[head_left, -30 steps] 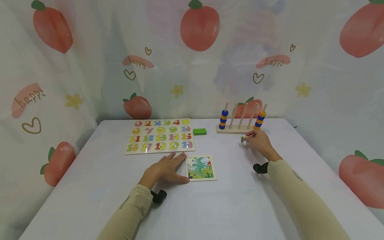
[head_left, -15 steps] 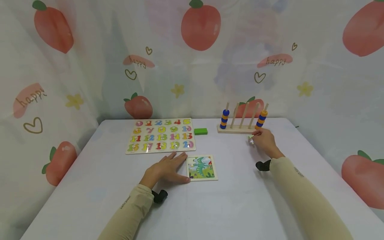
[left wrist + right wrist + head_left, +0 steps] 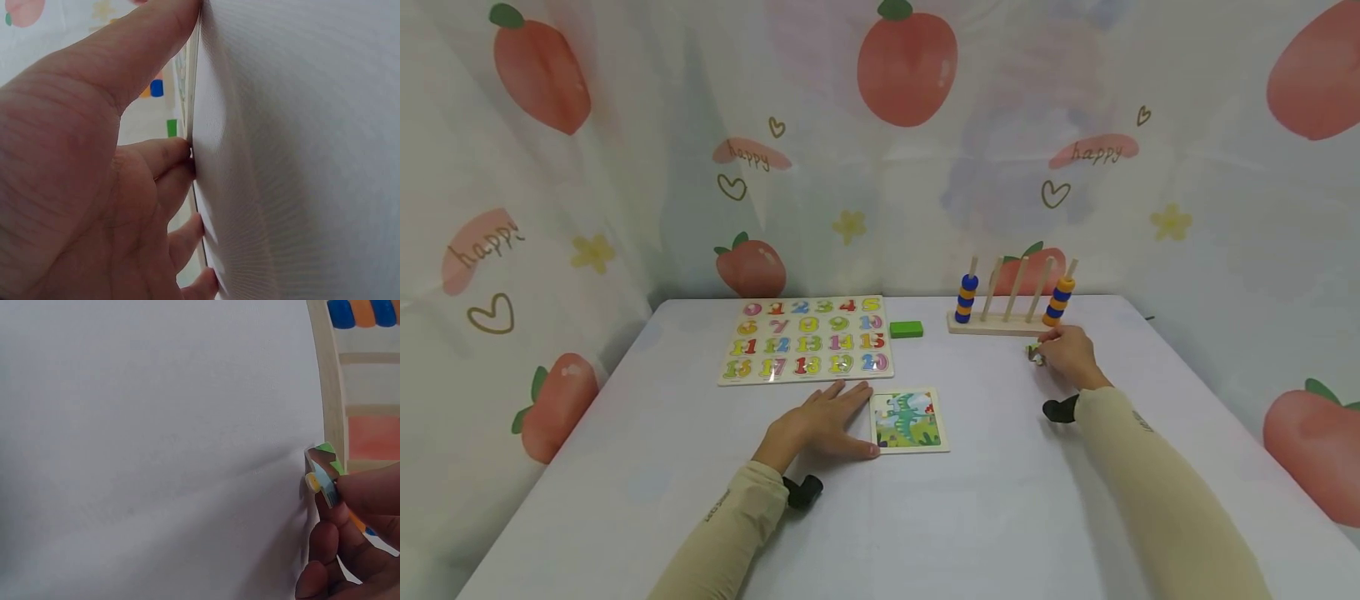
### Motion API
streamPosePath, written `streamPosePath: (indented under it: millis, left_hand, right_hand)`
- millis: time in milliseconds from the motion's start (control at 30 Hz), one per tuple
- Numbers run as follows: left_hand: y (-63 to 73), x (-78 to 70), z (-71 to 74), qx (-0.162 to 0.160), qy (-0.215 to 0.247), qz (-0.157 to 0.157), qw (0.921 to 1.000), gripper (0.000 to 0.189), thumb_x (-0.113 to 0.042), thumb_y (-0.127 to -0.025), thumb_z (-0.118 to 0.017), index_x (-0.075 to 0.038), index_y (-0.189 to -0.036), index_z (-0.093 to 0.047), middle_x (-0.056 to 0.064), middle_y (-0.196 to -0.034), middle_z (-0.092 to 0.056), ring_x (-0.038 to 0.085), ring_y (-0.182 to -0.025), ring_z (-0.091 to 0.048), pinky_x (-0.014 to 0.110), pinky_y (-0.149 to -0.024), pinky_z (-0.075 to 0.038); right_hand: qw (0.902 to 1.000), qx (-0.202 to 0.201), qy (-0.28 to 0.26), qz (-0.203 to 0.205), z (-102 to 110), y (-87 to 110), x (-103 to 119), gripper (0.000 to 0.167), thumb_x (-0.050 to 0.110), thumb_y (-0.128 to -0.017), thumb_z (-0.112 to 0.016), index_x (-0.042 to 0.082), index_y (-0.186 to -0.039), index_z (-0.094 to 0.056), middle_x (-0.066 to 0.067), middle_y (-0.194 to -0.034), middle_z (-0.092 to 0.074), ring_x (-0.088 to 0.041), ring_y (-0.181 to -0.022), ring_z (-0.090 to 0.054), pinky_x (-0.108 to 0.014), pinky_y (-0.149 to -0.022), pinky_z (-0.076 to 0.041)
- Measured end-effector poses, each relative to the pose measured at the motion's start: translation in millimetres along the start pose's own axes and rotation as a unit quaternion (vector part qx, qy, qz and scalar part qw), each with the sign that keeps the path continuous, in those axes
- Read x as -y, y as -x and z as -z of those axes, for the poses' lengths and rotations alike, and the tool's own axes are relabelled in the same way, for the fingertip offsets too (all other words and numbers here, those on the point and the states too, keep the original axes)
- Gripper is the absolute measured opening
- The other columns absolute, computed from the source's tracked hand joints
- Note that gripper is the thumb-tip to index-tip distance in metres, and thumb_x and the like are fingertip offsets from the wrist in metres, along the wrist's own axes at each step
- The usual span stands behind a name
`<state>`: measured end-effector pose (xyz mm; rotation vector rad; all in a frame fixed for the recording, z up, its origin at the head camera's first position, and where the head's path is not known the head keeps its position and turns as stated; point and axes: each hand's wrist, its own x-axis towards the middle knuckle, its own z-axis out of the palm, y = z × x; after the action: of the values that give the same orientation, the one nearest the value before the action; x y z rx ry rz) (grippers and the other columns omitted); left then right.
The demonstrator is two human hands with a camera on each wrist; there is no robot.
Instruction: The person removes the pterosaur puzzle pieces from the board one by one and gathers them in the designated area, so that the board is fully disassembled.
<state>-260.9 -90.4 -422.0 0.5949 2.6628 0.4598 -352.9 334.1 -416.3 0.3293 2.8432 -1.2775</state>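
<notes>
Between thumb and fingers, my right hand [image 3: 1070, 357] pinches a small jigsaw piece [image 3: 323, 474], coloured green, brown and pale blue, low over the table in front of the abacus's right end. A square dinosaur puzzle [image 3: 910, 420] in a pale frame lies flat near the table's middle. Spread along its left side is my left hand [image 3: 823, 422]. The thumb touches the lower left corner and the index finger is at the upper left one. In the left wrist view, the fingertips [image 3: 180, 150] of that hand rest on the white tabletop.
Behind the left hand lies a number board [image 3: 806, 342] with colourful numerals. A green block [image 3: 906, 330] sits beside it. At the back right stands a wooden abacus [image 3: 1000, 327] with blue and orange beads on its two outer pegs. A printed curtain hangs behind.
The right hand has moved slightly to the right with the jigsaw piece, and the piece has turned. My left hand stays by the puzzle. The whole view has shifted a little.
</notes>
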Motion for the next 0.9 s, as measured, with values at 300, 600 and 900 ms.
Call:
streamPosePath:
  millis: [300, 600, 900]
  left_hand:
    - [0.6, -1.0, 0.4, -0.003, -0.001, 0.000, 1.0000, 0.101, -0.060, -0.092, -0.079, -0.020, -0.171, -0.031, -0.003, -0.177, -0.023, 0.028, -0.165, -0.008, 0.050, -0.131, -0.009]
    - [2.7, -3.5, 1.0, -0.001, 0.004, 0.000, 1.0000, 0.100, -0.057, -0.092, -0.079, -0.019, -0.171, -0.031, -0.002, -0.177, -0.024, 0.028, -0.165, -0.009, 0.050, -0.131, -0.009]
    - [2.4, -1.2, 0.9, -0.001, 0.005, -0.006, 1.0000, 0.100, -0.057, -0.092, -0.079, -0.019, -0.171, -0.030, -0.003, -0.177, -0.023, 0.029, -0.165, -0.008, 0.051, -0.131, -0.008]
  right_hand:
    - [0.9998, -0.009, 0.002, -0.019, -0.8, -3.3, -0.9, 0.028, 0.008, -0.103, -0.053, -0.011, -0.123, -0.059, -0.024, -0.111, -0.061, -0.031, -0.089, -0.056, -0.032, -0.070, -0.050]
    - [0.9987, -0.040, -0.030, 0.007, -8.8, 2.2, 5.4, 0.039, 0.012, -0.106, -0.051, -0.015, -0.133, -0.055, -0.032, -0.129, -0.059, -0.036, -0.101, -0.058, -0.033, -0.078, -0.050]
    - [0.9944, -0.050, -0.059, 0.072, -26.8, 15.8, 34.9, 0.039, 0.012, -0.108, -0.053, -0.015, -0.137, -0.057, -0.035, -0.136, -0.059, -0.046, -0.120, -0.061, -0.053, -0.105, -0.053]
